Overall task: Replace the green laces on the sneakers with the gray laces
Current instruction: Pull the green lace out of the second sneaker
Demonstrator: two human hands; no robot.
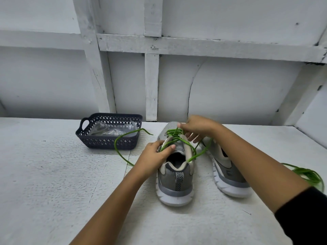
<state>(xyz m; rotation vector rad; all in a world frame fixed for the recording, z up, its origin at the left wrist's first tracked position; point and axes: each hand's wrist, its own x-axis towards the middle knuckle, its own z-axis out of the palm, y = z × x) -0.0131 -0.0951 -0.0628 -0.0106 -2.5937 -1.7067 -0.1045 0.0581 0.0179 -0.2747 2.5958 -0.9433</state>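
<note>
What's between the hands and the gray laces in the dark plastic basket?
The gray laces sit in a clear plastic packet inside the dark perforated plastic basket. A loop of the green lace arcs across the basket's near wall. Both the left hand and right hand grip that lace on the gray sneaker.

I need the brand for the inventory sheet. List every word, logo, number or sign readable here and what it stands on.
"C"-like single mark, on the heel side of the sneaker under the right forearm: too blurred to read surely.
The laced sneaker, the basket, the plastic bag in it and the wall: no readable text.
</note>
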